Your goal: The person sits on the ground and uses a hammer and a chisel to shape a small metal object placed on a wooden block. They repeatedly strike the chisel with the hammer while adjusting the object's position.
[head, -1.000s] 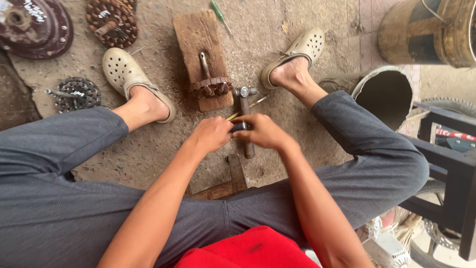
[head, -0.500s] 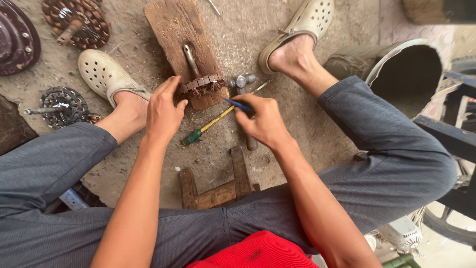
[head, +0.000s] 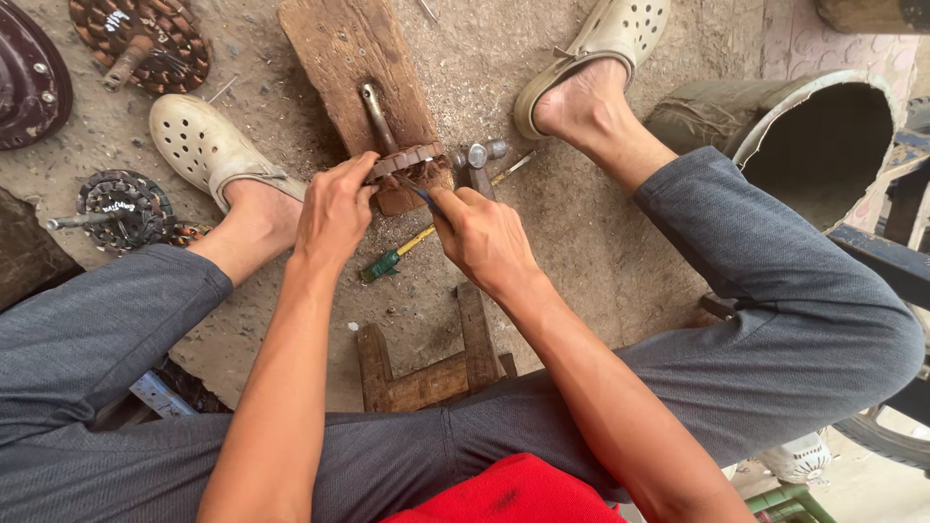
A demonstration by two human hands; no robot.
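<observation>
The stator [head: 407, 163] is a round, rusty brown ring with little teeth all around it and a dull metal rod sticking out of its middle. It lies on the near end of a worn wood block [head: 334, 58] on the dirt floor, between two feet in pale shoes [head: 199, 145]. The left hand [head: 334, 208] rests on the ring's left edge, its fingers curled over it and holding it. The right hand [head: 480, 237] is closed around a thin tool [head: 418, 194] with a dark tip, and the tip pokes at the ring's near side. A hammer [head: 475, 160] lies just right of the ring. A green screwdriver [head: 397, 257] lies on the ground under the hands. A small wood frame [head: 426, 363] sits nearer the person. Two more rusty rings [head: 126, 208] lie far off to the left.
</observation>
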